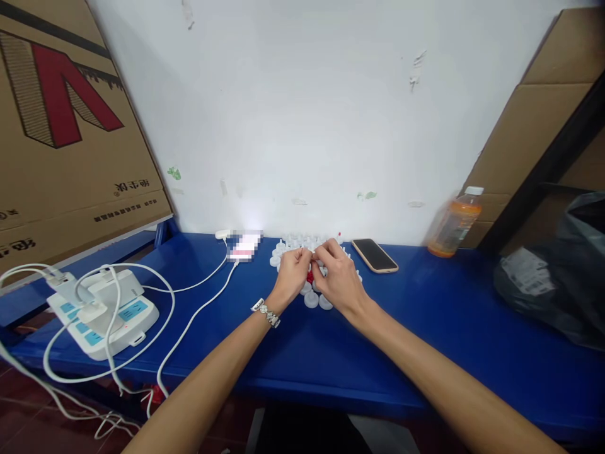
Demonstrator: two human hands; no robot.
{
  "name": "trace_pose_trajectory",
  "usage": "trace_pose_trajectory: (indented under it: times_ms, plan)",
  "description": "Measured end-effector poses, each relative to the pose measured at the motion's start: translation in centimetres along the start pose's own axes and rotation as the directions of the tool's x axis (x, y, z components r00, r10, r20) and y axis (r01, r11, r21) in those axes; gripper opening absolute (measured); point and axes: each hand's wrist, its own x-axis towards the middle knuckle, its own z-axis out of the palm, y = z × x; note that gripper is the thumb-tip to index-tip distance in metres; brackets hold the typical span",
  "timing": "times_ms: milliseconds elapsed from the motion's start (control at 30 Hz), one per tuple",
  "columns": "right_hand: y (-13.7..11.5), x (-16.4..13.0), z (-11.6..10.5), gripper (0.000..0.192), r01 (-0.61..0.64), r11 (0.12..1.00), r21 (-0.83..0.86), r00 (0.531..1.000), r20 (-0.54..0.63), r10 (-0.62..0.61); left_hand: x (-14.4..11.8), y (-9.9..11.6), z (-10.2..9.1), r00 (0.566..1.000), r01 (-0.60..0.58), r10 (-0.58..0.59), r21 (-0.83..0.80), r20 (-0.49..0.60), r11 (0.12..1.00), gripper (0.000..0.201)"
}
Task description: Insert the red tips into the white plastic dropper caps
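Note:
My left hand and my right hand meet over a cluster of small white plastic caps, which have round bases and, on some, narrow tips. Thumb and fingers are pinched together on both hands, almost touching each other. Whatever they pinch is too small and too covered to make out. Between the hands lie small red pieces, partly hidden. At the back of the cluster, a red tip stands above the white caps. A bracelet watch is on my left wrist.
On the blue table, a phone and an orange drink bottle stand to the right, near a dark plastic bag. At left sits a power strip with looping white cables. A cardboard box rises behind it.

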Motion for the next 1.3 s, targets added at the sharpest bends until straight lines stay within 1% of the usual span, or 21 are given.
trace_pose_trajectory:
  times_ms: [100, 167, 267, 333, 367, 433, 500, 567, 600, 633, 700, 733, 800, 900, 1000, 1167, 1233, 1300]
  plan:
    - [-0.1, 0.0, 0.0, 0.014, -0.004, 1.0, -0.024, 1.0, 0.005, 0.004, 0.1, 0.0, 0.3, 1.0, 0.028, -0.028, -0.021, 0.011, 0.999, 0.035]
    - [0.2, 0.0, -0.3, 0.014, -0.006, 0.999, -0.04, 1.0, 0.01, 0.006, 0.4, -0.2, -0.1, 0.999, 0.047, -0.047, -0.015, 0.002, 0.999, 0.035]
    - [1.4, 0.0, -1.1, 0.014, -0.072, 0.997, -0.036, 0.997, -0.037, 0.071, 1.1, -0.6, -2.0, 0.996, 0.06, -0.059, 0.023, -0.066, 0.998, 0.034]
    - [2.4, 0.0, -1.6, 0.012, -0.152, 0.988, 0.014, 0.983, -0.098, 0.153, 1.6, -0.9, -3.5, 0.995, 0.057, -0.051, 0.065, -0.089, 0.996, 0.035]
    - [2.8, 0.1, -1.6, 0.009, -0.183, 0.982, 0.054, 0.975, -0.115, 0.188, 1.7, -1.0, -4.1, 0.995, 0.053, -0.045, 0.089, -0.083, 0.995, 0.036]
    - [3.2, 0.2, -1.4, 0.003, -0.224, 0.965, 0.138, 0.965, -0.104, 0.239, 1.7, -1.1, -4.8, 1.0, 0.012, -0.009, 0.151, -0.019, 0.988, 0.036]
    - [3.4, 0.3, -0.9, 0.004, -0.262, 0.942, 0.21, 0.96, -0.044, 0.277, 1.4, -1.2, -4.7, 0.99, -0.103, 0.07, 0.303, 0.119, 0.947, 0.033]
    - [3.7, 0.2, -0.5, 0.009, -0.292, 0.924, 0.248, 0.954, 0.01, 0.299, 1.2, -1.3, -4.3, 0.955, -0.247, 0.13, 0.468, 0.268, 0.849, 0.027]
    - [3.8, 0.1, -0.4, 0.01, -0.303, 0.92, 0.247, 0.951, 0.016, 0.309, 1.1, -1.3, -4.1, 0.937, -0.3, 0.142, 0.527, 0.32, 0.795, 0.024]
    - [3.9, 0.0, -0.4, 0.011, -0.313, 0.921, 0.233, 0.947, 0.01, 0.32, 1.0, -1.4, -4.1, 0.926, -0.329, 0.143, 0.559, 0.349, 0.761, 0.021]
    - [4.1, -0.2, -0.5, 0.012, -0.328, 0.922, 0.206, 0.942, -0.002, 0.335, 1.0, -1.4, -4.2, 0.917, -0.343, 0.132, 0.574, 0.377, 0.744, 0.022]
    - [4.1, -0.2, -0.6, 0.013, -0.337, 0.917, 0.213, 0.94, 0.014, 0.341, 1.1, -1.4, -4.4, 0.917, -0.337, 0.126, 0.562, 0.38, 0.756, 0.025]
    - [3.9, -0.2, -0.7, 0.013, -0.351, 0.895, 0.276, 0.936, 0.095, 0.338, 1.3, -1.3, -5.1, 0.924, -0.314, 0.129, 0.518, 0.361, 0.796, 0.032]
    - [3.0, 0.4, -0.4, 0.014, -0.366, 0.853, 0.372, 0.929, 0.207, 0.308, 1.8, -1.3, -6.3, 0.954, -0.253, 0.137, 0.477, 0.266, 0.842, 0.037]
    - [1.8, 1.7, 0.7, 0.014, -0.362, 0.842, 0.4, 0.923, 0.28, 0.263, 2.2, -1.3, -7.7, 0.976, -0.178, 0.092, 0.471, 0.199, 0.864, 0.035]
    - [0.5, 4.7, 3.6, 0.015, -0.328, 0.857, 0.397, 0.889, 0.436, 0.138, 2.4, -2.0, -9.9, 0.972, -0.14, 0.029, 0.48, 0.232, 0.866, 0.025]
    - [0.2, 5.5, 4.7, 0.015, -0.313, 0.867, 0.388, 0.86, 0.502, 0.085, 2.4, -2.2, -10.9, 0.969, -0.091, -0.041, 0.505, 0.245, 0.858, 0.022]
    - [0.2, 6.1, 5.5, 0.015, -0.31, 0.877, 0.367, 0.82, 0.57, 0.052, 2.2, -2.3, -11.7, 0.956, -0.018, -0.141, 0.529, 0.259, 0.849, 0.023]
